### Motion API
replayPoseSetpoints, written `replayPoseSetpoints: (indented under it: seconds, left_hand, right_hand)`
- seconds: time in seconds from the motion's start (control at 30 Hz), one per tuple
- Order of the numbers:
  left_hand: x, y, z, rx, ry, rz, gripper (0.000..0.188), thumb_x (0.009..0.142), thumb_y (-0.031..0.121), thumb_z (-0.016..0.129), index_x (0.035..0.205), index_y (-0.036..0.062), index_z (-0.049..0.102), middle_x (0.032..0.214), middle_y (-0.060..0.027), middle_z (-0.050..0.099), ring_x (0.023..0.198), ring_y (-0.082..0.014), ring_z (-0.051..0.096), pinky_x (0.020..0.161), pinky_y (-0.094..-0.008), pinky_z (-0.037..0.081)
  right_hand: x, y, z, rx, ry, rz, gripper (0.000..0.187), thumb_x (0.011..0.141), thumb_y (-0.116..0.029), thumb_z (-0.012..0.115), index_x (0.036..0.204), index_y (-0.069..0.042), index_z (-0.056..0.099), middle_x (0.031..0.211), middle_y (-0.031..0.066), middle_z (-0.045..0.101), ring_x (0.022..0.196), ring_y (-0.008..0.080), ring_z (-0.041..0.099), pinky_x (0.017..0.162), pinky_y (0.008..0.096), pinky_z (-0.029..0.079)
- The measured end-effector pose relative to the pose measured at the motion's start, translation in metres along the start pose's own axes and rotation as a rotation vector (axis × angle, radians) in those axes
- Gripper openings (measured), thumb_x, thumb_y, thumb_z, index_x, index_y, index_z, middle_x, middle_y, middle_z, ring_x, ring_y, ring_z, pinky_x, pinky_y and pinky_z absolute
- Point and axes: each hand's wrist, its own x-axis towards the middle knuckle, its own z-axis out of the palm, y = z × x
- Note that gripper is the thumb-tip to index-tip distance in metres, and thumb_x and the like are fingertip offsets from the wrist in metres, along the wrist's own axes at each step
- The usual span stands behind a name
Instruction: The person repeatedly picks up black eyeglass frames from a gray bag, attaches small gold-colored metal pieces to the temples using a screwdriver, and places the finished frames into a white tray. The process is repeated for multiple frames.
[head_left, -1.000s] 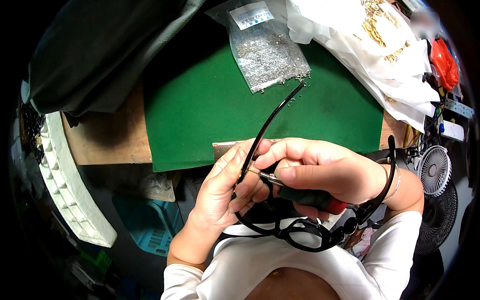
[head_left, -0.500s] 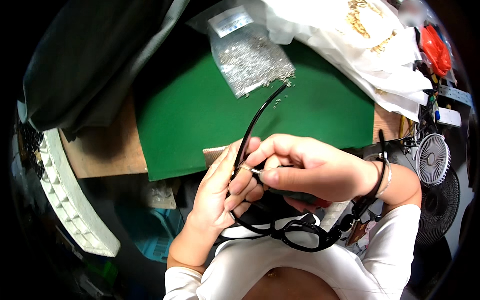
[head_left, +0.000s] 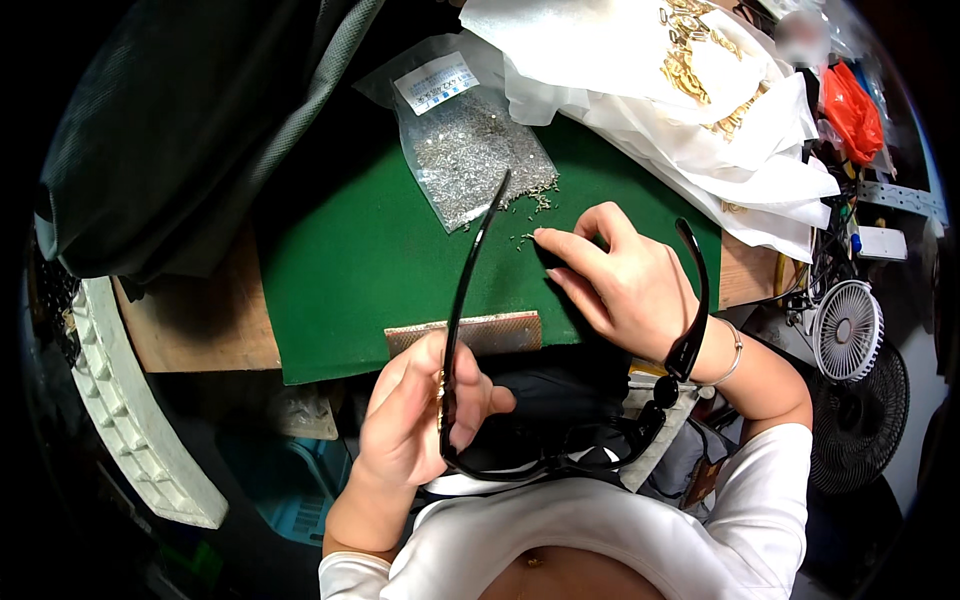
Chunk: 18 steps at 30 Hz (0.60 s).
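At the forefinger tip of the right hand [head_left: 635, 285], its thumb parted and palm too hidden to judge, lie loose metal bits [head_left: 522, 240], apparently being picked, which wants a narrow pinch, while the left hand [head_left: 405, 410] grips the glasses [head_left: 463, 290] by one temple.
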Motion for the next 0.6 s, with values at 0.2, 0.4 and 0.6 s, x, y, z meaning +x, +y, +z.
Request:
replayPoseSetpoints:
  seconds: [0.2, 0.4, 0.6]
  left_hand:
    - [-0.018, -0.015, -0.01, 0.11, -0.179, 0.13, 0.045, 0.088, 0.026, 0.047, 0.125, 0.0025, 0.037, 0.055, 0.0001, 0.047, 0.054, -0.0095, 0.042, 0.091, -0.0414, 0.038]
    - [-0.006, 0.0, -0.016, -0.449, -0.111, 0.042, 0.04, 0.092, 0.025, 0.037, 0.126, 0.0028, 0.037, 0.055, 0.003, 0.041, 0.054, -0.008, 0.036, 0.071, -0.0281, 0.039]
    - [0.004, 0.0, -0.019, -0.434, -0.081, -0.056, 0.041, 0.092, 0.021, 0.03, 0.129, 0.0023, 0.036, 0.056, 0.0045, 0.039, 0.058, -0.008, 0.036, 0.075, -0.0289, 0.036]
  right_hand:
    - [0.0, -0.001, 0.002, -0.049, 0.013, -0.056, 0.031, 0.071, -0.006, 0.064, 0.101, -0.007, 0.056, 0.081, 0.01, 0.048, 0.058, 0.0232, 0.056, 0.049, 0.0317, 0.046]
    - [0.001, 0.004, 0.006, -0.141, 0.019, -0.151, 0.031, 0.069, -0.007, 0.062, 0.099, -0.007, 0.055, 0.079, 0.0086, 0.047, 0.056, 0.0201, 0.054, 0.046, 0.0303, 0.045]
    - [0.0, 0.006, 0.009, -0.241, 0.022, -0.21, 0.032, 0.066, -0.01, 0.059, 0.098, -0.009, 0.055, 0.077, 0.0054, 0.045, 0.052, 0.0165, 0.051, 0.044, 0.0281, 0.044]
